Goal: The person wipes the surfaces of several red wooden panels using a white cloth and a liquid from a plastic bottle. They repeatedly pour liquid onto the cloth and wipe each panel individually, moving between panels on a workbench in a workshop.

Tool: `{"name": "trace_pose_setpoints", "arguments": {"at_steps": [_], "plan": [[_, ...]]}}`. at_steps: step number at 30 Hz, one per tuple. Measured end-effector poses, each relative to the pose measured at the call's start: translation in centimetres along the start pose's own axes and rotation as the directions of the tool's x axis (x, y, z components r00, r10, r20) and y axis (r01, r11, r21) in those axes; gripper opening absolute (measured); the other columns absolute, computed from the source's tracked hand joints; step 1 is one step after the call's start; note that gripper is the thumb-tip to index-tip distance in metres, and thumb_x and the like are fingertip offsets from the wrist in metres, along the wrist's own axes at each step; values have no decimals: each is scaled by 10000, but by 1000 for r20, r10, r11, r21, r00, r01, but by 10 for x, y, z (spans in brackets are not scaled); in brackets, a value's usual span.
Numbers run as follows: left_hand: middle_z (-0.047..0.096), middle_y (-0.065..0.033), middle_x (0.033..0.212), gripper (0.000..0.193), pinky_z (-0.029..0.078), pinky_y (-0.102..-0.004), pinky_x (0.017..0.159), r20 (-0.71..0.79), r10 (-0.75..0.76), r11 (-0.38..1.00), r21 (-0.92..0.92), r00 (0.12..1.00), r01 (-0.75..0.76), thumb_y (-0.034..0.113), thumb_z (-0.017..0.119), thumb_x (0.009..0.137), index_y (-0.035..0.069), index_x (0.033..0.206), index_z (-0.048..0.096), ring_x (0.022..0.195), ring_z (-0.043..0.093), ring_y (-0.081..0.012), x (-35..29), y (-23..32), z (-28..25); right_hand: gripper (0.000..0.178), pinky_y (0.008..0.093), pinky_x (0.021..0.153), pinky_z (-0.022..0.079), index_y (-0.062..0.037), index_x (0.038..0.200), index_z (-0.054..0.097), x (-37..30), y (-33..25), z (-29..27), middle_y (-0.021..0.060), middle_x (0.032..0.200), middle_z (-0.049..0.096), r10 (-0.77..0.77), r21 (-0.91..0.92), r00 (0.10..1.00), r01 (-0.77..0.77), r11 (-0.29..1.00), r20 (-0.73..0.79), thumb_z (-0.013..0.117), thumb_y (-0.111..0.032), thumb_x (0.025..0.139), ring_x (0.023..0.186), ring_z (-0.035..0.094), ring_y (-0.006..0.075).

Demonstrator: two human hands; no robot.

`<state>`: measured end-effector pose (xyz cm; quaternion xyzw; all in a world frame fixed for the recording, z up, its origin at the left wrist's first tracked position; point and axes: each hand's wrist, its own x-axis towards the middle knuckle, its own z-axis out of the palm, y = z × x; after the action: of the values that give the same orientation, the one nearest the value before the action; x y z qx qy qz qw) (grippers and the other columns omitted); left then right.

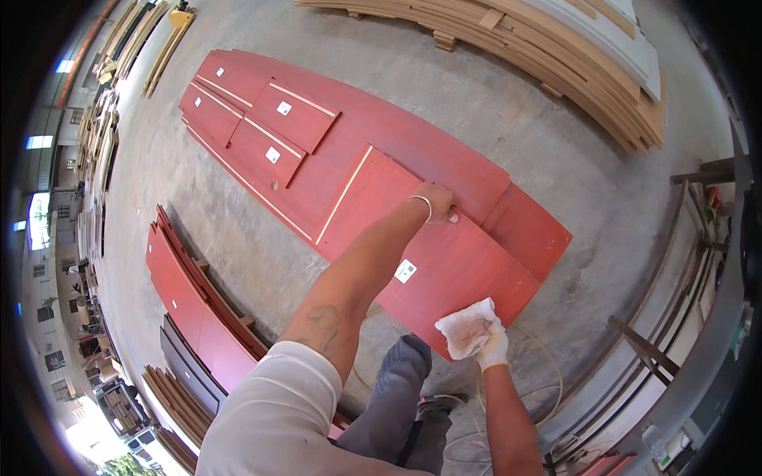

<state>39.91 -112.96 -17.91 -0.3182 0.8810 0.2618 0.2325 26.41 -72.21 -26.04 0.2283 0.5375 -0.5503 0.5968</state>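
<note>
A red wooden panel with a white label lies in front of me on other red panels. My left hand, bare with a band at the wrist, is at the panel's far edge. Its fingers are curled there, and the fingertips are partly hidden. At the panel's near right corner my right hand, in a white glove, is closed on a crumpled white cloth. The cloth is stained brownish in its middle and rests against the panel's surface.
Smaller red boards with labels lie at the pile's far end. Another stack of red panels is to the left. Brown boards are stacked at the back right. A thin hose loops on the floor by my feet.
</note>
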Motion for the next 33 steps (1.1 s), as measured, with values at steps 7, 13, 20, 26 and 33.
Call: {"name": "trace_pose_setpoints", "arguments": {"at_steps": [7,13,20,26,33], "plan": [[682,-90,1284,297,412,-476,1102,-558,-265,936,-344,787,72,251,697,903,173,1186,736,1269,571,-296,20,-28,58,300,394,787,578,-78,1224,638,38,-19,91,68,1114,654,16,-96,996,-24,995,-82,577,-128,935,916,664,237],[193,-179,1707,667,146,-682,1227,-502,-624,781,-412,599,468,313,711,906,208,1527,495,1570,149,-444,-90,3,162,205,329,623,526,-37,1058,676,50,-29,127,41,880,652,-113,-508,991,62,859,-72,583,-70,879,689,630,169],[22,-245,1728,1031,58,-693,1226,-51,-945,266,-693,323,670,546,726,879,244,1680,150,1602,-1,-424,-152,-67,225,190,304,539,475,-23,1037,675,62,-11,170,14,784,621,-154,-620,987,93,779,-47,581,-69,878,607,592,124],[37,-197,1742,1053,40,-613,1262,-74,-954,248,-739,291,626,561,699,898,243,1687,78,1616,-2,-359,-148,-102,230,272,348,584,515,9,1082,647,70,-10,182,116,924,688,-18,-785,998,58,617,59,605,-70,825,646,646,198],[39,-190,1743,1051,41,-623,1261,-66,-946,261,-739,318,621,548,694,907,242,1687,60,1615,-11,-361,-149,-124,217,433,391,845,546,51,1168,643,95,5,183,173,1030,735,-109,-888,989,142,438,104,690,-159,793,943,715,282]]}}
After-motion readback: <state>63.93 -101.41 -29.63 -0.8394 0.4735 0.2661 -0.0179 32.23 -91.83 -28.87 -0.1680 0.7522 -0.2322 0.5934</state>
